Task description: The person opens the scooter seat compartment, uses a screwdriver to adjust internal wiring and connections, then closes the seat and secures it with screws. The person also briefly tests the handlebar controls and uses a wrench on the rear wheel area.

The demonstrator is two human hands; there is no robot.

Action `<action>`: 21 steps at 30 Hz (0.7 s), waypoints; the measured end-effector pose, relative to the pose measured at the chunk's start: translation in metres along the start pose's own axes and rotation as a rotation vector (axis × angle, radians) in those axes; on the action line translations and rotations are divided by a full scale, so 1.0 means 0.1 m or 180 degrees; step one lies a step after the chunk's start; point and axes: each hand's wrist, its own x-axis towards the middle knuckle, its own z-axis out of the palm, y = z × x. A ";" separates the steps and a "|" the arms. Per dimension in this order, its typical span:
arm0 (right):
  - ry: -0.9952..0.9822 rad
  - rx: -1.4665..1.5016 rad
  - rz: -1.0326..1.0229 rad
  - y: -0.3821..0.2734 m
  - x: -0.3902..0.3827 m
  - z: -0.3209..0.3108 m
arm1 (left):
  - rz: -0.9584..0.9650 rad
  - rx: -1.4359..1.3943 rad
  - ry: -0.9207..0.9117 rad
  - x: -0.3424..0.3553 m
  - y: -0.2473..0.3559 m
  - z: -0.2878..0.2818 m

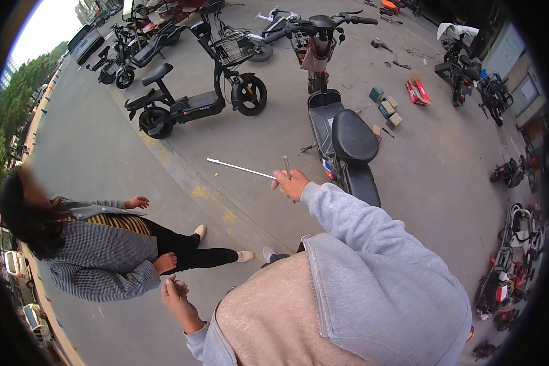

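Note:
My right hand [294, 184] is closed round the crossbar of a T-handle wrench, with the bar sticking up above my fingers. The wrench's long silver shaft [241, 168] points left over the pavement. Beyond this hand stands an electric scooter with a black seat [355, 137]. My left hand [178, 300] is low at the left, thumb and fingers pinched together; whatever lies between them is too small to make out. Close beside it is the hand [165, 263] of another person in a grey checked jacket [97, 253].
A black electric bike [198, 105] with a front basket stands ahead on the left. Small boxes [387, 110] and an open red box [418, 90] lie right of the scooter. Loose tools [381, 45] lie farther back. More bikes [460, 79] line the right side.

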 end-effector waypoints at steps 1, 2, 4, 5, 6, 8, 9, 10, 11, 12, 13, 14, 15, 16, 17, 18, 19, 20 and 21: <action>0.0062 -0.0001 0.0078 -0.17 -0.03 -0.02 | 0.0206 -0.0068 -0.0445 0.22 0.13 0.14; 0.0074 0.0080 0.0008 -0.34 0.00 0.00 | 0.0258 -0.0037 -0.0715 0.54 0.28 0.35; 0.0170 0.0240 -0.0068 -0.48 0.04 -0.05 | 0.0446 -0.0192 -0.1241 1.04 0.54 0.86; 0.0218 0.0325 -0.0190 -0.42 -0.01 -0.11 | 0.0464 -0.0019 -0.1299 1.25 0.62 1.17; 0.0409 0.0307 0.0078 -0.29 -0.05 -0.18 | 0.0621 0.0004 -0.1520 1.46 0.69 1.49; 0.0900 0.0205 0.0448 0.13 -0.16 -0.34 | 0.0607 0.0121 -0.1962 1.76 0.79 2.08; 0.1135 0.0202 0.0715 0.38 -0.21 -0.40 | 0.0690 0.0181 -0.2217 1.88 0.83 2.35; 0.1433 0.0003 0.1053 0.66 -0.27 -0.48 | 0.0770 0.0221 -0.2456 1.97 0.85 2.63; 0.1778 -0.0031 0.1269 0.93 -0.31 -0.54 | 0.0838 0.0364 -0.2645 2.04 0.89 2.90; 0.2113 -0.0058 0.1543 1.17 -0.33 -0.60 | 0.0845 0.0462 -0.2796 2.10 0.95 3.19; 0.2355 -0.0172 0.1572 1.39 -0.35 -0.69 | 0.0746 0.0602 -0.2884 2.14 1.01 3.47; 0.2540 -0.0181 0.1867 1.57 -0.33 -0.72 | 0.0619 0.0879 -0.2897 2.21 1.10 3.71; 0.2896 -0.0228 0.1638 1.72 -0.30 -0.74 | 0.0520 0.0753 -0.3228 2.29 1.17 3.95; 0.3191 -0.0283 0.1732 1.81 -0.21 -0.75 | 0.0551 0.0800 -0.3456 2.40 1.24 4.20; 0.3428 -0.0196 0.1473 1.85 -0.07 -0.81 | 0.0686 0.0881 -0.3630 2.52 1.31 4.50; 0.3597 -0.0114 0.1432 1.86 0.04 -0.82 | 0.0809 0.0941 -0.3803 2.64 1.36 4.76; 0.3788 -0.0033 0.1402 1.83 0.13 -0.81 | 0.0836 0.0949 -0.3873 2.77 1.38 5.08; 0.3844 -0.0056 0.1365 1.77 0.23 -0.81 | 0.1011 0.0945 -0.3967 2.89 1.35 5.41; 0.3938 -0.0076 0.1316 1.69 0.32 -0.79 | 0.1152 0.1133 -0.3985 3.00 1.31 5.76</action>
